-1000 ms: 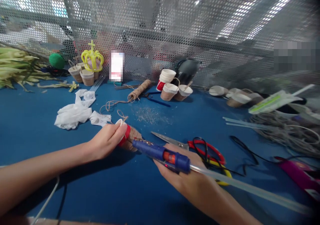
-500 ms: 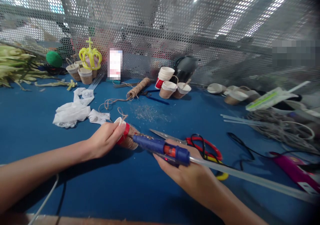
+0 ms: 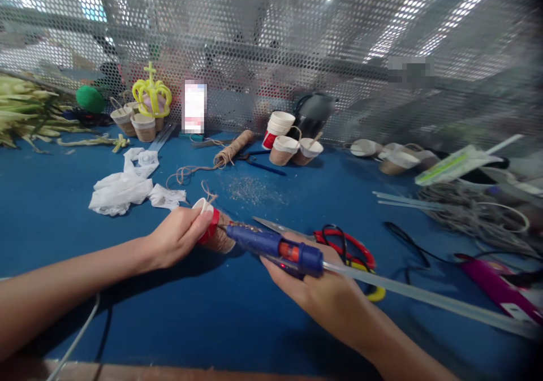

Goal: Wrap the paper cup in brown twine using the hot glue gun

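Twine-wrapped cup tilts in front of the twine roll, its rim pinched by the left hand. The nozzle of the glue gun has shifted towards the red band, so glue would probably land near the wrap's edge; the right hand grips the gun. Left of the roll, small cups stand by a yellow crown, contents unclear; right of it, nested cups stand behind two twine-covered cups.
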Tool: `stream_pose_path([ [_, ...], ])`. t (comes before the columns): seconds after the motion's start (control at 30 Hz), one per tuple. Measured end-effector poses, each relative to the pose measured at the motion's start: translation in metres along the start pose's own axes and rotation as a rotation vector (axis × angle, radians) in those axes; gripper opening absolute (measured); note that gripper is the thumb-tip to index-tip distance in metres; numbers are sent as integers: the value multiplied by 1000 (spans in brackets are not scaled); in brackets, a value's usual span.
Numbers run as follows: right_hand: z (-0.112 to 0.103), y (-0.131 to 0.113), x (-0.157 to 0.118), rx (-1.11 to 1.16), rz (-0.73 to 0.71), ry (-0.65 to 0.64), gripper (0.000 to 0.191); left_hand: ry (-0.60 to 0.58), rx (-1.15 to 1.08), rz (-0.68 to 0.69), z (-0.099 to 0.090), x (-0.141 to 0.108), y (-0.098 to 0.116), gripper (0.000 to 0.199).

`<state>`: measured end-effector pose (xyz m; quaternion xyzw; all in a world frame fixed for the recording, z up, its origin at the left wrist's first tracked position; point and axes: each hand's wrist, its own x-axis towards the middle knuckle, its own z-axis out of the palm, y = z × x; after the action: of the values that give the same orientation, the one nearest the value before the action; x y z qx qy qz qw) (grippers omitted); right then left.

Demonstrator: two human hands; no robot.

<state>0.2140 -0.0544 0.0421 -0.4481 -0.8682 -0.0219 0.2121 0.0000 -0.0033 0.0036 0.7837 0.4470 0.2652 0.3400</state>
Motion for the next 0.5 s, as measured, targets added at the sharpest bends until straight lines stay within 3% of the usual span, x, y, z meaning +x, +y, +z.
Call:
stream_pose_path([
  [0.13, -1, 1, -1, -59, -62, -17, 25, -17, -6, 35, 0, -1, -1, 38],
  [0.33, -1, 9, 1, -64, -44, 48, 20, -14, 56, 62, 0, -2, -2, 35],
  [0.5, 4, 18, -6, -203, -247, 33, 23, -4, 79, 94, 1, -2, -2, 33],
])
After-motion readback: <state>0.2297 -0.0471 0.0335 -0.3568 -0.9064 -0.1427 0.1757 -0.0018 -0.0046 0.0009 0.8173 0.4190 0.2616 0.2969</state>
